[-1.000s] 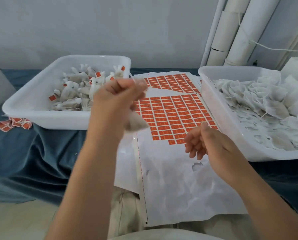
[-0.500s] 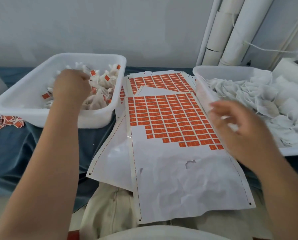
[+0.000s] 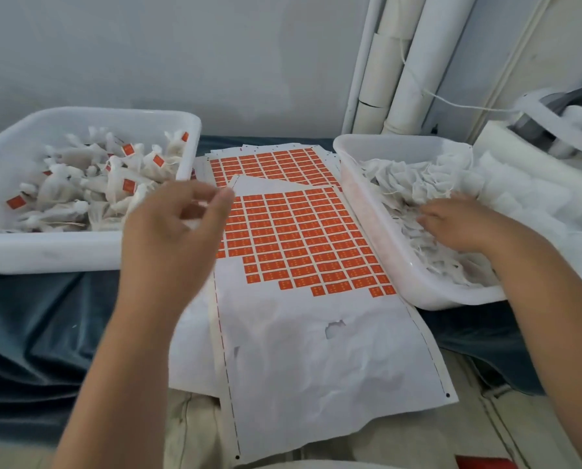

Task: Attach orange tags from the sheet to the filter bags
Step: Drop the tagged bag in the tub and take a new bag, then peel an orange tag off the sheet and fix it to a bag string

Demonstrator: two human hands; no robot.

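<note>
Between tubs (image 3: 63,255): tag sheet (image 3: 303,350) | left hand (image 3: 174,231) empty, loose | right hand (image 3: 452,221) on filter bags (image 3: 401,177), grip unclear

Plain pale blue-grey wall (image 3: 181,45) behind, under soft, even light. In the right corner, a cluster of white pipes (image 3: 414,62), upright and close together, with a thin white cord (image 3: 469,104) slack across to a white and grey device (image 3: 553,123) at the far right edge. Below, dark blue velvet-like cloth (image 3: 39,326), draped in deep folds over the work surface and down its front. At the lower left corner, a narrow strip of pale floor (image 3: 9,456).
</note>
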